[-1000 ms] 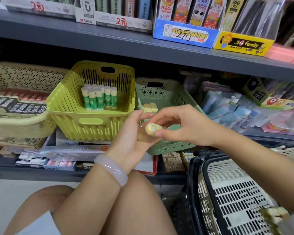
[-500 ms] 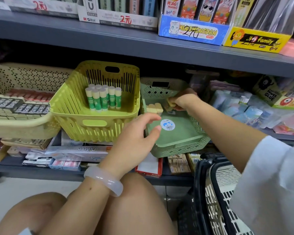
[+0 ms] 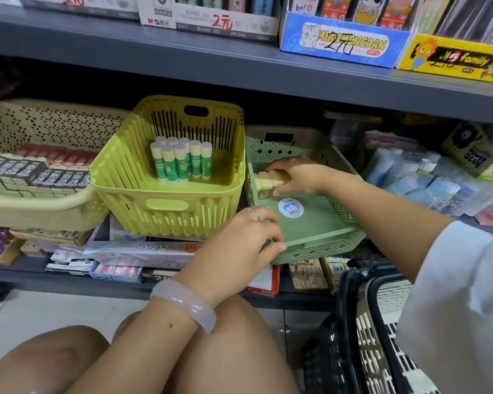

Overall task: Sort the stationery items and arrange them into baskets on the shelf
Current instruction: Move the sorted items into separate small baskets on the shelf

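Right hand (image 3: 298, 177) reaches into green basket (image 3: 325, 223), grip pinching pale erasers (image 3: 271, 179); left hand (image 3: 242, 240) grasps its front rim.

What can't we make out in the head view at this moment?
- Cream erasers: the right hand covers the row's right end, so the count and the item it grips are hidden.
- Green basket: the left hand hides its front left corner.
- Glue sticks: label print too small.
- Black basket: cut off by the bottom edge and the white sleeve.

"family" on yellow box (image 3: 453, 59), "POWER GLUE" pack (image 3: 471, 155)
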The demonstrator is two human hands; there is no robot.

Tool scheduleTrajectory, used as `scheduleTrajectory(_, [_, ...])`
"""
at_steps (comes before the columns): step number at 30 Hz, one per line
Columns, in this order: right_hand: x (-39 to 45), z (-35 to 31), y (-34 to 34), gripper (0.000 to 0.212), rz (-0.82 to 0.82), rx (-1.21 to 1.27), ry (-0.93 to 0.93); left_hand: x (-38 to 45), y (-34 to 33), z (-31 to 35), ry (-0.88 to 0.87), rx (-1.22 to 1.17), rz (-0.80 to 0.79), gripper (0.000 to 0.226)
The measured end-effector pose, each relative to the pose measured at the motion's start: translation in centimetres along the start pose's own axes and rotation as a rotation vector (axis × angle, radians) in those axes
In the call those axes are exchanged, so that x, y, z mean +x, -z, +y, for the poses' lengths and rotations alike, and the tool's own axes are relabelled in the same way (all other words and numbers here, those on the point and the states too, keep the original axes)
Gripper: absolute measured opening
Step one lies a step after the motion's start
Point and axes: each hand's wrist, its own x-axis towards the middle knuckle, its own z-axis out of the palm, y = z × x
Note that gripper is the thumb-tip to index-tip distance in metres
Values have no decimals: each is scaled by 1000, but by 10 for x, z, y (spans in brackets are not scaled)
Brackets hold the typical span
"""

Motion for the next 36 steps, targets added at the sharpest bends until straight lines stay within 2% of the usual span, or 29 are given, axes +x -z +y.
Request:
scheduleTrajectory(14, [6,-18,-1,53,56,-48,-35,-6,8,-6,72,7,31,18])
scheduleTrajectory(20, [6,-18,-3,54,93,-70,-40,-6,8,-5,89,28,32,25])
scheduleTrajectory(25, [-5,-19,4,61,21,-36,-26,-10,9,-2,62,9,47,27])
scheduleTrajectory(28, [-29,-17,19,50,69,-79,14,-11,9,8,23,9,99,25])
scheduleTrajectory(32, [-93,-13,37,34,206,17,88,-8,4,40,-29,-58,187,21])
scheduleTrajectory(36, [-165,-4,45,28,250,83,89,-5,-27,90,-152,-118,76,20])
